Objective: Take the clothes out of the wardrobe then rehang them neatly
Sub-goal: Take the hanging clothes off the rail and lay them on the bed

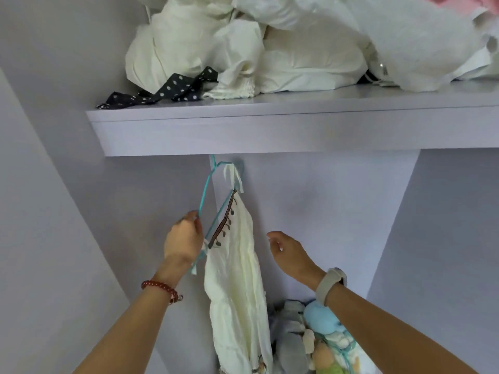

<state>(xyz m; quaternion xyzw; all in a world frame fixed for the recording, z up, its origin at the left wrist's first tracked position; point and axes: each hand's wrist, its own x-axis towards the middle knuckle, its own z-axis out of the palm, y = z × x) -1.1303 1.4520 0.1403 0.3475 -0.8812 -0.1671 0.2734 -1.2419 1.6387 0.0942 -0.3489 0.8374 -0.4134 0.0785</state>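
Note:
A cream garment (pixel 237 279) with a dark beaded trim hangs on a teal wire hanger (pixel 206 186) just below the wardrobe shelf (pixel 297 130). The hanger's hook goes up behind the shelf's front edge, so the rail is hidden. My left hand (pixel 183 238) grips the hanger's left side, fingers curled round the wire. To the right of the garment, my right hand (pixel 289 252) hovers apart from it with relaxed fingers and holds nothing.
On the shelf lies a heap of white fabric and bags (pixel 243 44) and a dark polka-dot cloth (pixel 162 90). Soft toys (pixel 318 336) are piled at the wardrobe's bottom right. Lilac wardrobe walls (pixel 324 211) close in behind and at both sides.

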